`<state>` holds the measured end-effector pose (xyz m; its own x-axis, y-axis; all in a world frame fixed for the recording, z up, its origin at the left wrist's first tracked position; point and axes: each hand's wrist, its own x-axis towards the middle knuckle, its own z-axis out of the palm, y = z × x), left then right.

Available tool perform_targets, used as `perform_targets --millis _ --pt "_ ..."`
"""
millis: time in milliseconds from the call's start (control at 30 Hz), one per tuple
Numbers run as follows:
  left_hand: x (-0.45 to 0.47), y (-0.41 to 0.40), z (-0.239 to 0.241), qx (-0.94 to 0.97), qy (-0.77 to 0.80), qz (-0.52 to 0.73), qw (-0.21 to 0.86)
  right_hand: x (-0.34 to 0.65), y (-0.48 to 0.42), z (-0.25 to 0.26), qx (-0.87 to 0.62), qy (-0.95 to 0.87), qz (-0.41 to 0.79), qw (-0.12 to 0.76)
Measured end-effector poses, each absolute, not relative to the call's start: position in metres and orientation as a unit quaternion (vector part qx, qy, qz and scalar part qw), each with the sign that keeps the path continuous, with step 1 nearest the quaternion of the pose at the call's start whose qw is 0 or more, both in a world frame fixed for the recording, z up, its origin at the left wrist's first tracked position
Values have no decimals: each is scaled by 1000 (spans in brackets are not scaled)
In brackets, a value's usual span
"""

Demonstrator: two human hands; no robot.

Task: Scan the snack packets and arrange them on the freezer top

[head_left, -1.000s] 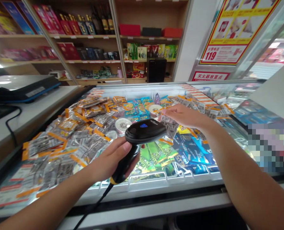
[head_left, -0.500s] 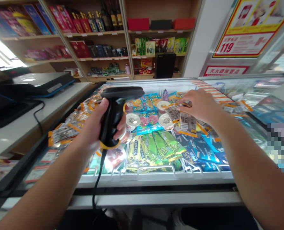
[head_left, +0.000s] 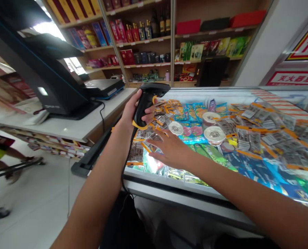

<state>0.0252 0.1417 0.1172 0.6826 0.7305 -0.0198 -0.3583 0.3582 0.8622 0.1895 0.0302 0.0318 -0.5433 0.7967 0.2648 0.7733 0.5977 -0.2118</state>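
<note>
My left hand [head_left: 130, 110] is wrapped round the grip of a black barcode scanner [head_left: 143, 108] with yellow trim, held above the glass-topped freezer [head_left: 221, 90]. Its cable hangs down past my left forearm. My right hand [head_left: 172, 148] reaches across to the left, fingers spread, over small clear packets with orange edges [head_left: 136, 152]. Whether its fingertips touch a packet I cannot tell. More orange-edged packets [head_left: 249, 140] lie in a loose heap on the right. Between the heaps, white-lidded tubs [head_left: 214, 134] and blue snack packs [head_left: 195, 116] show.
A counter [head_left: 76, 126] on the left carries a black scale [head_left: 103, 89] and a large dark terminal [head_left: 57, 86]. Shelves [head_left: 146, 39] with boxes and bottles stand behind the freezer. Part of another person's legs and a wheeled frame [head_left: 19, 164] appear at far left.
The view has swung left. My right hand has moved from the right-hand packets to the left-hand ones, its fingers now spread. My left hand still holds the scanner, now tilted differently.
</note>
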Motion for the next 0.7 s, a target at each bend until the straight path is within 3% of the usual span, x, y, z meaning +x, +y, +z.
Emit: perform_targets --millis 233,467,567,700 --pt "28 142 110 413 226 328 819 204 53 23 -474 -857 81 183" --pt "43 134 104 477 196 318 796 276 52 17 -622 -756 91 181" --pt "54 126 99 509 183 327 775 290 53 18 -605 -749 133 237" --pt "67 114 89 558 164 338 740 304 56 24 -584 -727 99 347"
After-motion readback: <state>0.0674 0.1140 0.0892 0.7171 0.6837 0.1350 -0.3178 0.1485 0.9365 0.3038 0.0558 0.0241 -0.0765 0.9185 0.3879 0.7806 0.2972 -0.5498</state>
